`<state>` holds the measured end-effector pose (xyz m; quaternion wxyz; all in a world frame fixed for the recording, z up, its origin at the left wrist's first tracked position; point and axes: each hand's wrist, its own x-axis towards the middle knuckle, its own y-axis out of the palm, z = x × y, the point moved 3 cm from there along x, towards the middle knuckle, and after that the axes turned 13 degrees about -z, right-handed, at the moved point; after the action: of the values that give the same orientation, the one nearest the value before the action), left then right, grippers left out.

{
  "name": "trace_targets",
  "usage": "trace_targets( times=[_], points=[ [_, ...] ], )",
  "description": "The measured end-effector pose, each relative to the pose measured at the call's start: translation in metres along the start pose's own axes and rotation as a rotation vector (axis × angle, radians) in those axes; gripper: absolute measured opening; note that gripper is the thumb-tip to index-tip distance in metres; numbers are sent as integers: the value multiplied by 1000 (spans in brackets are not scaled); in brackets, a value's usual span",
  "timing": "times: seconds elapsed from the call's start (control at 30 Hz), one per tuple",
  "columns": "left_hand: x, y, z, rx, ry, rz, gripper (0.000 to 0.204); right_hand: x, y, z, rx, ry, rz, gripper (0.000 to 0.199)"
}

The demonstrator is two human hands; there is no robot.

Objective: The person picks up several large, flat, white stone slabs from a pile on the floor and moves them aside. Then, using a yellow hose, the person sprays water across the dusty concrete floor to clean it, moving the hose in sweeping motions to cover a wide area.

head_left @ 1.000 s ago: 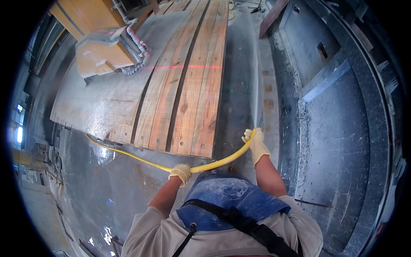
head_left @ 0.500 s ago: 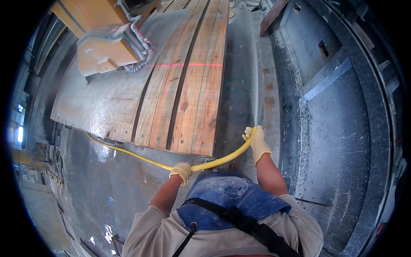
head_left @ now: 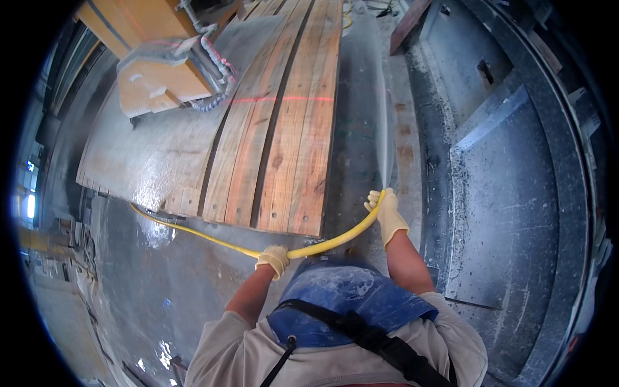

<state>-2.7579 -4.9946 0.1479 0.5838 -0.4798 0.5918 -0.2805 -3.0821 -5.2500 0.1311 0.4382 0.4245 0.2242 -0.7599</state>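
– Hose (head_left: 322,246) first: yellow, closed in both gloved fists. The left hand (head_left: 273,260) is clamped round it close to the body, the right hand (head_left: 387,213) gripped near its outlet end, further out and higher.

– Where does it run from those grips?

– Between the two hands it sags in a shallow arc, just above the blue apron (head_left: 348,303). Behind the left fist it trails away leftward across the wet floor (head_left: 155,284) and under the corner of the timber. Ahead of the right fist a thin water jet (head_left: 385,129) shoots straight away from the person.

– And beyond that?

– Just left of the jet lies the plank deck (head_left: 284,129), reddish boards side by side, with a red laser line (head_left: 271,99) across them. Further out, left of the boards, sits an orange saw housing (head_left: 155,84) with a corrugated cable. Right of the grip is a grey stone slab (head_left: 516,193).

– What might go wrong?

– My guess: the floor looks slick, so a foot could slide. The trailing run could snag on the deck's corner and jerk the left grip. If the right fist loosens, pressure may whip the end aside and spray toward the saw.
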Motion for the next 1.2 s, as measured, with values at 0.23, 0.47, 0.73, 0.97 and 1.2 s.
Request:
trace_targets(
  times=[0.23,0.47,0.73,0.97,1.2],
  points=[
    [-2,-4,-7,8,26,15,26,5,-2,-2,6,-2,47,57],
    [3,6,-2,33,53,60,27,15,-7,-9,-4,19,40,62],
    [2,0,-7,54,26,109,28,11,-6,-9,-28,7,40,65],
    [5,8,0,30,-6,107,28,-11,-2,0,-34,5,20,53],
    [11,6,0,4,-31,125,27,8,-4,-2,-3,27,10,64]
  ],
)
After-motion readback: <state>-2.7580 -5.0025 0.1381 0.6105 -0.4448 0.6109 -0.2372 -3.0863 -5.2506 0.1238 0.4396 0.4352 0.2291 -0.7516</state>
